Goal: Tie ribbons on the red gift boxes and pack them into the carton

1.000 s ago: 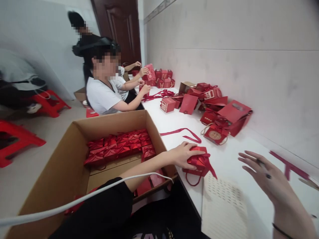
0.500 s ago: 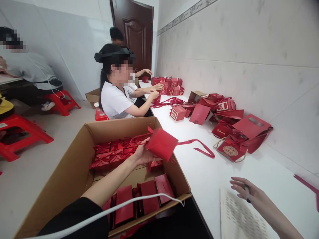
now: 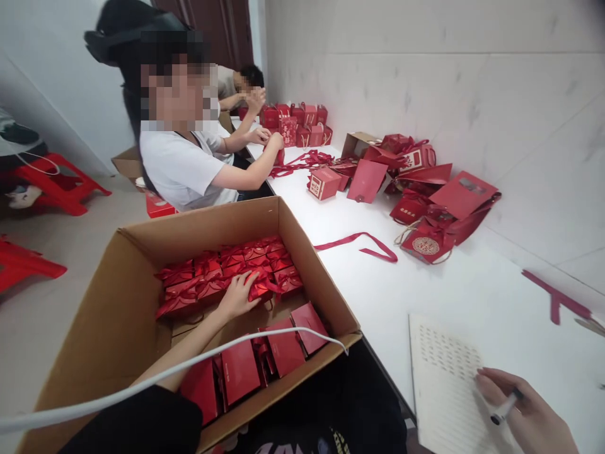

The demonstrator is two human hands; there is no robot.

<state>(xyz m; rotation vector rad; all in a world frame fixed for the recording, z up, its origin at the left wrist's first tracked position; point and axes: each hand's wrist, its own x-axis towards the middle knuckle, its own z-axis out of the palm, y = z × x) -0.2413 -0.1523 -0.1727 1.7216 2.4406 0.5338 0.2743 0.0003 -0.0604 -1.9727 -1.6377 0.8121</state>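
Inside the large cardboard carton, my left hand has its fingers curled over a small red gift box tied with ribbon. That box sits among rows of similar ribboned boxes, and its underside is hidden. My right hand is at the lower right with a pen held in it. It lies over the right part of a notebook page bearing rows of handwritten marks. Plain-topped red boxes line the carton's near side.
A white cable crosses above the carton. Red gift bags and boxes are piled by the wall, with a loose ribbon on the white table. A co-worker sits beyond the carton, handling a red box.
My left hand has lowered the red gift box from above the carton down into its rows. My right hand has moved down onto the notebook with the pen. The view has shifted.
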